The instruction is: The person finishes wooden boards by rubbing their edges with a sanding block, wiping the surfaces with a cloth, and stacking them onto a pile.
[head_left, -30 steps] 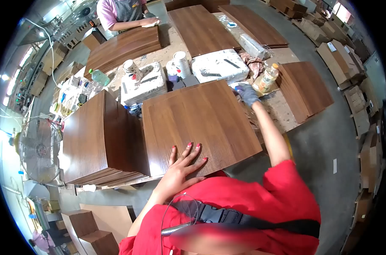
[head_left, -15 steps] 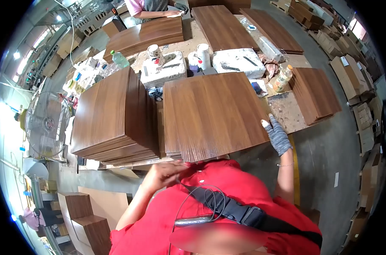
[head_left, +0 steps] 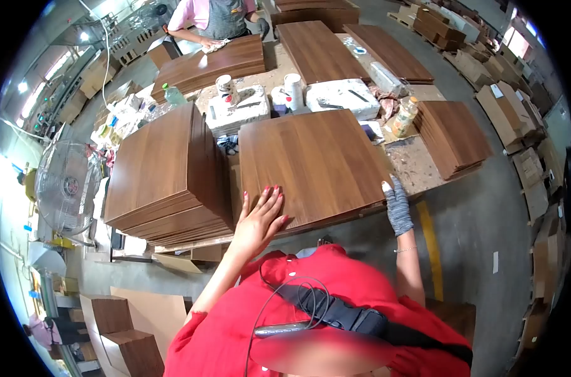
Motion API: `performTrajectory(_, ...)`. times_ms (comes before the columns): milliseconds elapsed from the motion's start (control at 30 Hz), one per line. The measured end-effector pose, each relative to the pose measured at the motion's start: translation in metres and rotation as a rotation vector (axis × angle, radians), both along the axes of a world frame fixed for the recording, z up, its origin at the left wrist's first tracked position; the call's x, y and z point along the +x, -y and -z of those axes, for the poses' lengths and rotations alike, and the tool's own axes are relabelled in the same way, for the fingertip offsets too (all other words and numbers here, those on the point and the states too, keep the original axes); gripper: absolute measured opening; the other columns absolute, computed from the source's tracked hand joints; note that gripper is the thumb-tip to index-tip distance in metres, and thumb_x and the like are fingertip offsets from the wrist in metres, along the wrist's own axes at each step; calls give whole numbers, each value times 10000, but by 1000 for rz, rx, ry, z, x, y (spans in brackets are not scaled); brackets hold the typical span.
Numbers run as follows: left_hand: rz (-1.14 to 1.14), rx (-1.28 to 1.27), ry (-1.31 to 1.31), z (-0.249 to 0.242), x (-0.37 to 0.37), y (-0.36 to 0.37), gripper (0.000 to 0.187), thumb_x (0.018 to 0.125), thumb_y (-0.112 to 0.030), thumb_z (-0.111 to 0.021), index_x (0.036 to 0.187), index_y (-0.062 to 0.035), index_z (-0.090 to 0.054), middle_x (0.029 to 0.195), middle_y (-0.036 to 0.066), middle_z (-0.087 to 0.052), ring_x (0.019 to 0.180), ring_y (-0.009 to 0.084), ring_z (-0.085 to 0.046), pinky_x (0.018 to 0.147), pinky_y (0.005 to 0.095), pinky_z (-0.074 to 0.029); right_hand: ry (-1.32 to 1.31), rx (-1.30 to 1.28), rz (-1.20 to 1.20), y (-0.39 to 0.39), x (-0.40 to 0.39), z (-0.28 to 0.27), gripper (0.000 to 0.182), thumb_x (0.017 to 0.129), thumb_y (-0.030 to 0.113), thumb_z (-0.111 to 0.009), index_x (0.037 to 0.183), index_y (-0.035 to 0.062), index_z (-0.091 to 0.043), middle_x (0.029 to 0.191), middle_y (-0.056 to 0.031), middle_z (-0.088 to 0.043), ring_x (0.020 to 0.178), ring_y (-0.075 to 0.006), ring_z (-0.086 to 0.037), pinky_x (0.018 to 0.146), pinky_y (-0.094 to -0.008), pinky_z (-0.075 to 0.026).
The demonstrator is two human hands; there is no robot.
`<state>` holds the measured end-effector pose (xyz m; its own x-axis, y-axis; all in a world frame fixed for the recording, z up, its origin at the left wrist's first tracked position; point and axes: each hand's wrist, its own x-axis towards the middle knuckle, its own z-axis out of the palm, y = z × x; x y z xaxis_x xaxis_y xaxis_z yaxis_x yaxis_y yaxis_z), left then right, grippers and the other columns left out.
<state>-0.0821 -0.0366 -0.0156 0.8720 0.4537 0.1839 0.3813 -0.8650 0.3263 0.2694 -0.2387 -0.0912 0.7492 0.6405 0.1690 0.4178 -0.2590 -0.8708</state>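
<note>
A brown wood-grain panel (head_left: 317, 157) lies flat at the table's front edge, before me. My left hand (head_left: 260, 217), bare with red nails, rests on the panel's front left corner, fingers spread. At the right edge of the panel is my right hand (head_left: 399, 210) in a grey fingerless-tip glove, its fingers stretched out and touching the side. Left of the panel stands a tall stack of similar panels (head_left: 153, 163). A lower stack of narrower panels (head_left: 452, 135) sits at the table's right end.
Behind the panel are white blocks (head_left: 342, 97), white cups (head_left: 293, 88) and a yellowish bottle (head_left: 404, 118). Across the table, a person in an apron (head_left: 222, 22) wipes a long panel (head_left: 213, 63) with a cloth. A fan (head_left: 68, 186) stands at left.
My left hand has moved from near my body onto the panel's front left corner. My right hand stays at the right edge. The person across has moved the cloth onto their panel.
</note>
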Motion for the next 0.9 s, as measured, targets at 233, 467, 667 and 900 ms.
performTrajectory(233, 82, -89, -21, -13, -24, 2, 483, 1036, -298, -527, 1467, -80, -512, 1579, 83, -424, 1525, 276, -267, 1238, 557, -24, -48, 78, 36, 0, -5, 4, 524, 1043, 328, -574, 1440, 0, -474, 1373, -157, -567, 1267, -231, -515, 1110, -356, -394)
performTrajectory(467, -270, 201, -95, 2, -9, 0, 539, 1056, -436, -423, 1507, -146, -479, 1674, 168, -171, 1557, 395, -48, 1190, 665, 15, -98, 99, -17, 3, -3, 2, 524, 1044, 344, -570, 1437, 9, -481, 1372, -151, -570, 1255, -226, -520, 1100, -358, -402)
performTrajectory(667, -210, 115, -123, -2, -8, 8, 483, 1060, -440, -427, 1508, -273, -493, 1690, 179, -76, 1549, 437, 44, 1172, 680, 43, -75, 110, -2, 0, -3, 10, 524, 1044, 335, -570, 1438, 2, -476, 1376, -144, -562, 1259, -221, -511, 1108, -352, -397)
performTrajectory(900, -95, -49, -44, -7, -11, -4, 436, 1022, -389, -541, 1433, -254, -592, 1691, 130, -139, 1558, 404, 7, 1194, 650, 20, -12, 107, -16, 15, 14, 9, 473, 1043, 343, -564, 1400, 33, -550, 1365, -118, -586, 1266, -201, -523, 1086, -344, -410)
